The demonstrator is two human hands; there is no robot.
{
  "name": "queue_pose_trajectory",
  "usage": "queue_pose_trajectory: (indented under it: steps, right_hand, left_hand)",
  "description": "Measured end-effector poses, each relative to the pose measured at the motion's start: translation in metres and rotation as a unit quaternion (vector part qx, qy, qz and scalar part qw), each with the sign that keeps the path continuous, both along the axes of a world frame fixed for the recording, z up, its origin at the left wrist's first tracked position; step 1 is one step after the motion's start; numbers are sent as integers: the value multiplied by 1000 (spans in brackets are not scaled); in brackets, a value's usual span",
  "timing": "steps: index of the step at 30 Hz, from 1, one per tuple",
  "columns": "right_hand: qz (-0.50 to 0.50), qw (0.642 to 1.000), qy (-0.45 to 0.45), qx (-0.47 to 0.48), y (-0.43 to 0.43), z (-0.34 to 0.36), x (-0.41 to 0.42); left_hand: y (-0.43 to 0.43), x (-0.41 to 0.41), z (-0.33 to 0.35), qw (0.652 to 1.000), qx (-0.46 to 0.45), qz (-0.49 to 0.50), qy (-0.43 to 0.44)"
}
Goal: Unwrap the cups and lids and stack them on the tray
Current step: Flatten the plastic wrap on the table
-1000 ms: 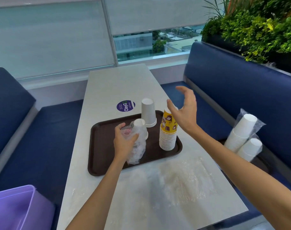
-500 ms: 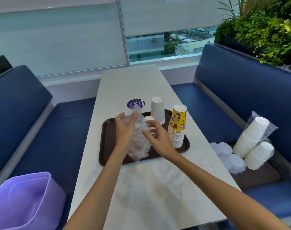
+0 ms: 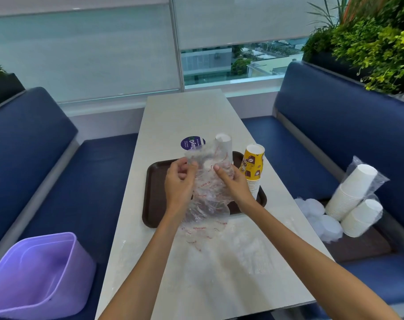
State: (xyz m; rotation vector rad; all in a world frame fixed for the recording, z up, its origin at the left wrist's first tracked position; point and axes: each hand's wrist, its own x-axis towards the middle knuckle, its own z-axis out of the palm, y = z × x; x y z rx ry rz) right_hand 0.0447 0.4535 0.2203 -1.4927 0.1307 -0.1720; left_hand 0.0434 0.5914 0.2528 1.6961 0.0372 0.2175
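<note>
Left hand (image 3: 179,181): fingers curled, pinching the top of the plastic bag (image 3: 208,195), likely to tug one side open.
Right hand (image 3: 233,183): thumb and fingers gripping the other side, at 3 o'clock of the left.
Bag: held up over the tray (image 3: 148,204), tail hanging down onto the table (image 3: 185,116); cannot tell if cups are inside.
Yellow cups (image 3: 253,167): unwrapped, stacked upside down at the tray's 2 o'clock.
White cups (image 3: 225,144): upside down at 12 o'clock, behind the bag.
Wrapped cups (image 3: 353,188): on the bench (image 3: 288,146) at 3 o'clock, beside the lids (image 3: 321,218), waiting their turn.
Purple bin (image 3: 39,273): at 7 o'clock, likely for empty bags.
</note>
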Motion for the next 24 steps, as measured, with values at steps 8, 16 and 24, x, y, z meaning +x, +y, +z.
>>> queue_pose_trajectory:
  steps: [8, 16, 24]
  right_hand:
    - [26, 999, 45, -9, -1, 0, -5]
    - [-45, 999, -12, -7, 4, 5, 0]
    - [-143, 988, -40, -38, 18, -6, -6]
  left_hand:
    - [3, 6, -16, 999, -34, -13, 24]
    - [1, 6, -15, 997, -44, 65, -26]
    - [-1, 0, -22, 988, -108, 107, 4]
